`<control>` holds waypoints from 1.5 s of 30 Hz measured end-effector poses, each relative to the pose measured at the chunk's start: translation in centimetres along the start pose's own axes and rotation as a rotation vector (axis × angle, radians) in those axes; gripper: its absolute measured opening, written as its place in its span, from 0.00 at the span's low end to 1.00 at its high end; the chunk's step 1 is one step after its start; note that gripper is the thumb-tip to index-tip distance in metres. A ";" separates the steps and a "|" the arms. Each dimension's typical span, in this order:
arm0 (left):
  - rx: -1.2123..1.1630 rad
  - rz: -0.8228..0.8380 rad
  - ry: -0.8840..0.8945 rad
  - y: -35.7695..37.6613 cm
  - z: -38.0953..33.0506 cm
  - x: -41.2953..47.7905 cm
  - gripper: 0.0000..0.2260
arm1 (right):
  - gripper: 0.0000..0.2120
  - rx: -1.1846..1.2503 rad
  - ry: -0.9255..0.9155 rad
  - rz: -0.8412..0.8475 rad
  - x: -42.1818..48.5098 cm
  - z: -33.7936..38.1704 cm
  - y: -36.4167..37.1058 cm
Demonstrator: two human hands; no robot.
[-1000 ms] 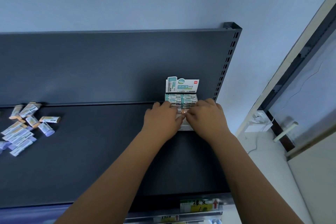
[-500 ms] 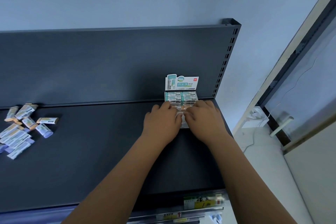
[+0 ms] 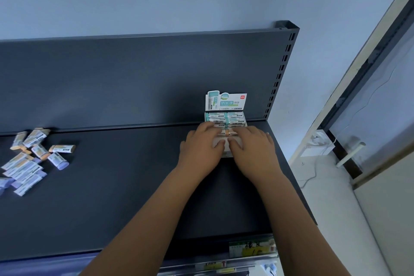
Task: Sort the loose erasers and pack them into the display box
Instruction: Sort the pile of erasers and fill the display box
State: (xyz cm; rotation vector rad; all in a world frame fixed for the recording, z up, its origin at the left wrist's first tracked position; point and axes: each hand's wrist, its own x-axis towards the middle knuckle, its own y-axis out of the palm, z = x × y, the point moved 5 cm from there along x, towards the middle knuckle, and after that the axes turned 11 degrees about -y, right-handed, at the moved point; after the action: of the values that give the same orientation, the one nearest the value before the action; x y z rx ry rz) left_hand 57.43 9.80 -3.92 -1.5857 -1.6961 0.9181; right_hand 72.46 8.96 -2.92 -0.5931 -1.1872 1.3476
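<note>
Head cam: both hands are on the display box (image 3: 225, 154). It sits at the far right of the dark shelf (image 3: 112, 186), up against the back panel (image 3: 134, 78), w/ its printed header card (image 3: 225, 102) standing upright behind. Left hand (image 3: 201, 149) covers the box's front-left, right hand (image 3: 253, 151) the front-right. They're just beside each other, thumbs close together on the white front wall. Fingers of both are lightly bent & laid over the front rows of the packed erasers (image 3: 225, 118). Teal-sleeved ones in 2 columns show at the back, barcodes up. An orange-tipped eraser (image 3: 229, 133) shows btw. my fingertips in the middle. Can't tell whether either hand actually pinches sth. or only presses down, as the hands hide it. Loose erasers (image 3: 29, 161) lie in a scattered pile at the far left of the shelf, well apart from the box: purple-ended & orange-ended ones mixed, some overlapping. Yellow-green price label (image 3: 251, 250) is on the shelf's front edge, below my right arm. Right of the shelf, on the floor (image 3: 324, 197), sits a white unit (image 3: 318, 144) w/ a cable.
</note>
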 end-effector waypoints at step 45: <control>0.206 -0.187 -0.091 -28.6 39.6 -8.0 0.21 | 0.19 0.306 -0.137 0.097 0.3 43.4 16.8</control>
State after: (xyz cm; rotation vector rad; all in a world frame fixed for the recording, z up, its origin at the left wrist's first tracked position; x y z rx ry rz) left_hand 9.32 -1.76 -2.06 -1.2453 -1.7179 1.0450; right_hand 26.83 0.01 -2.43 -0.3468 -1.0425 1.6365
